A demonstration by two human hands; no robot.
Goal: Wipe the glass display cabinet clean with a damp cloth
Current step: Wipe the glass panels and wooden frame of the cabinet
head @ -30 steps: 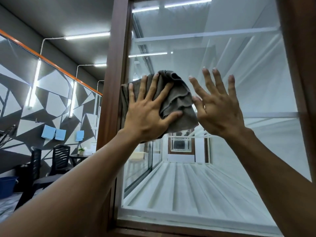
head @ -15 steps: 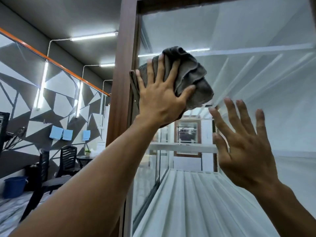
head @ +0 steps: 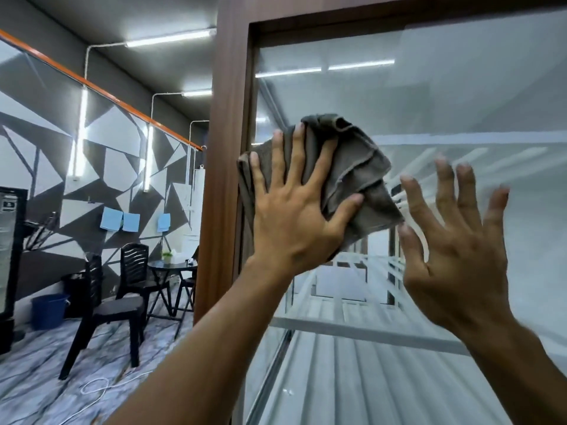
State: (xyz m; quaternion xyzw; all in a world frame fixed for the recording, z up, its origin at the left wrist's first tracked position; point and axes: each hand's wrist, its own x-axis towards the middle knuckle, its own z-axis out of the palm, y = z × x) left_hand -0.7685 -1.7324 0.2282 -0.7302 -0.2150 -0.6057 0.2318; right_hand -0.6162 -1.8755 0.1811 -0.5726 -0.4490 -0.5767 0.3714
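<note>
From the head camera, the left arm reaches up and forward from the lower left, and the left hand (head: 294,216) lies flat, back toward the camera, against the glass pane (head: 460,102) near its upper left corner; its 4 fingers (head: 299,154) are straight and fanned apart, the thumb stretched out to the right, and all press a crumpled grey cloth (head: 352,167) onto the glass without curling round it; the cloth sits under the palm and fingers and bulges out above the fingertips and to the right past the thumb, its left edge just beside the brown wooden frame (head: 221,148) of the cabinet; the right arm rises from the lower right, and the right hand (head: 454,256) is held upright with palm toward the glass, fingers straight and spread, slightly blurred, holding nothing; whether it touches the glass cannot be told; its thumb tip is just beside the cloth's lower right corner; behind, to the left, stand 2 black chairs (head: 104,302), a small round table (head: 171,266) and a blue bucket (head: 49,311).
</note>
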